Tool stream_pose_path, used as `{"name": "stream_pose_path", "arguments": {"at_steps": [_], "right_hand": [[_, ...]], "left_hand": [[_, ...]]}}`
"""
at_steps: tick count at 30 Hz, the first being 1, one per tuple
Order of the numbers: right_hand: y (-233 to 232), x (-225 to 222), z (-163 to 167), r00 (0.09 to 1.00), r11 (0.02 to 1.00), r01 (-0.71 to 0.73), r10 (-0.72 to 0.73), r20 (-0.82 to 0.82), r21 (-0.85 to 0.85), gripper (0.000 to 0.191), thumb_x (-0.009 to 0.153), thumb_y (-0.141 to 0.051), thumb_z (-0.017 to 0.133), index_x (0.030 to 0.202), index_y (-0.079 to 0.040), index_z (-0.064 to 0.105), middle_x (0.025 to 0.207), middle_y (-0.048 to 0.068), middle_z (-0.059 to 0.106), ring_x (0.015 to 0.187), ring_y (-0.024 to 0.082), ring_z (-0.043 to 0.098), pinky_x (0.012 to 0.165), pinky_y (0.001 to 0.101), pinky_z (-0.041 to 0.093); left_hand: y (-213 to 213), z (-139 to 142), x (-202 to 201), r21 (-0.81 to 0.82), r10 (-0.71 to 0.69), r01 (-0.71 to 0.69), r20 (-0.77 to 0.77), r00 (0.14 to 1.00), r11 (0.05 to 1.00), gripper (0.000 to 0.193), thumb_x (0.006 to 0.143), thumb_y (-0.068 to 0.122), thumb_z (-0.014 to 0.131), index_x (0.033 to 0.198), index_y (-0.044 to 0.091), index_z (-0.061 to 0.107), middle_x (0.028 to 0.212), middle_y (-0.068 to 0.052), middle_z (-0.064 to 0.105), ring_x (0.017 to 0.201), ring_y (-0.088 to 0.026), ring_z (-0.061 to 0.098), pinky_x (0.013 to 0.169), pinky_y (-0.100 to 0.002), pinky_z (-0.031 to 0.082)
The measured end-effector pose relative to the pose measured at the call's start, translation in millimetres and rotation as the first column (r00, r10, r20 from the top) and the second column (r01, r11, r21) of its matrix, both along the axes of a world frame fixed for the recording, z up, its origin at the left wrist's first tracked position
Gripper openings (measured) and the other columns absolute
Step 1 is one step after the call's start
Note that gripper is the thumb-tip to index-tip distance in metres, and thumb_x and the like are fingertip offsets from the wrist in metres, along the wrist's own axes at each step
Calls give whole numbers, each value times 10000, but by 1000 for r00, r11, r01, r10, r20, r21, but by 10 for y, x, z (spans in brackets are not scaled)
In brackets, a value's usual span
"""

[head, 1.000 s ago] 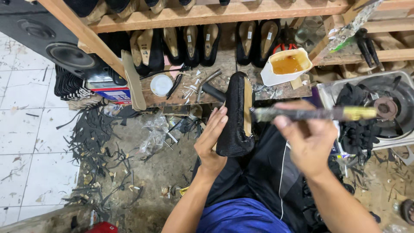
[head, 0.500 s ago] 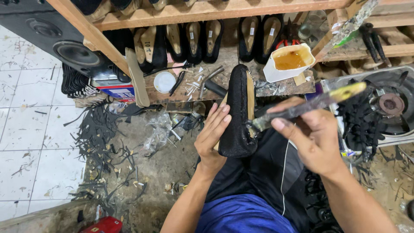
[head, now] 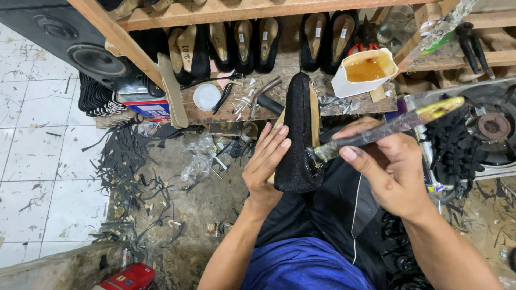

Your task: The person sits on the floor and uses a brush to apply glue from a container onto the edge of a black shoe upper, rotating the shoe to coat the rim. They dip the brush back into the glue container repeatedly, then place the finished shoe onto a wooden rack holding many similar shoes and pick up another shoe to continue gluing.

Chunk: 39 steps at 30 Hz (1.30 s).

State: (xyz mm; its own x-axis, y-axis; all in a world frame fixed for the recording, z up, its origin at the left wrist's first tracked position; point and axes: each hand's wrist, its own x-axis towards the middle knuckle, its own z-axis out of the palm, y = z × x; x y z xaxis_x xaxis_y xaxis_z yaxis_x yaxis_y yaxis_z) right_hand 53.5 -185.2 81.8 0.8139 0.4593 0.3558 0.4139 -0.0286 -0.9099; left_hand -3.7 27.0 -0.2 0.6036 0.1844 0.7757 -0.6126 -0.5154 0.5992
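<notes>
Head-camera footage is taken up by a black shoe upper stood on end, heel down, over the person's lap, with its tan insole turned to the right. It is steadied by the left hand, whose fingers are laid nearly straight against its left side, not curled around it. A glue-crusted brush is pinched between the thumb and bent fingers of the right hand, and its bristle end is pressed to the shoe's right edge. Amber glue is held in a white tub set on the low wooden bench, just beyond the shoe's tip. A round white lid and a metal tool are seen further left on the same bench. Black shoes with tan insoles are stored upright in the rack behind. Black offcuts are strewn over the dirty floor, which gives way to white tiles at the left, beside a black loudspeaker.
</notes>
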Motion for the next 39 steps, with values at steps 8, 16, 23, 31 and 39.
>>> {"name": "stream_pose_path", "arguments": {"at_steps": [8, 16, 23, 31, 39], "right_hand": [[-15, -89, 70, 996, 999, -30, 32, 87, -32, 186, 943, 21, 678, 1128, 32, 682, 1104, 127, 712, 1062, 203, 678, 936, 304, 532], [-69, -55, 79, 999, 999, -32, 33, 26, -25, 196, 931, 5, 693, 1127, 24, 687, 1080, 125, 718, 963, 186, 674, 849, 285, 532], [-29, -12, 103, 992, 998, 37, -31, 126, -48, 176, 965, 0, 673, 1138, 31, 684, 1097, 126, 714, 984, 176, 694, 889, 276, 558], [-26, -100, 125, 990, 998, -26, 33, 136, -50, 196, 938, 16, 684, 1131, 51, 679, 1099, 150, 705, 1030, 210, 683, 925, 298, 541], [-33, -151, 125, 977, 997, -72, 78, 197, -38, 210, 932, 1, 701, 1135, 46, 678, 1089, 157, 704, 1010, 218, 688, 893, 304, 552]], "left_hand": [[5, 2, -7, -4, -4, 4, -10, 1000, 1000, 419, 889, 17, 771, 1292, 20, 652, 1358, -182, 666, 1358, -344, 631, 1262, -553, 433], [-9, 35, -30, -19, -20, 20, -16, 1000, 1000, 422, 886, 14, 774, 1288, 11, 648, 1350, -188, 670, 1352, -345, 637, 1253, -551, 452], [-29, 50, -21, -20, -26, 26, -5, 1000, 999, 414, 887, 13, 774, 1282, 11, 647, 1348, -191, 668, 1347, -349, 639, 1253, -551, 447], [-13, 39, -19, -20, -29, 29, -30, 999, 999, 430, 883, 0, 769, 1295, 6, 643, 1359, -196, 665, 1357, -347, 633, 1252, -540, 451], [-13, 36, -31, -42, -61, 59, -35, 998, 997, 450, 894, -11, 774, 1320, 15, 629, 1371, -192, 662, 1363, -344, 634, 1251, -529, 463]]}}
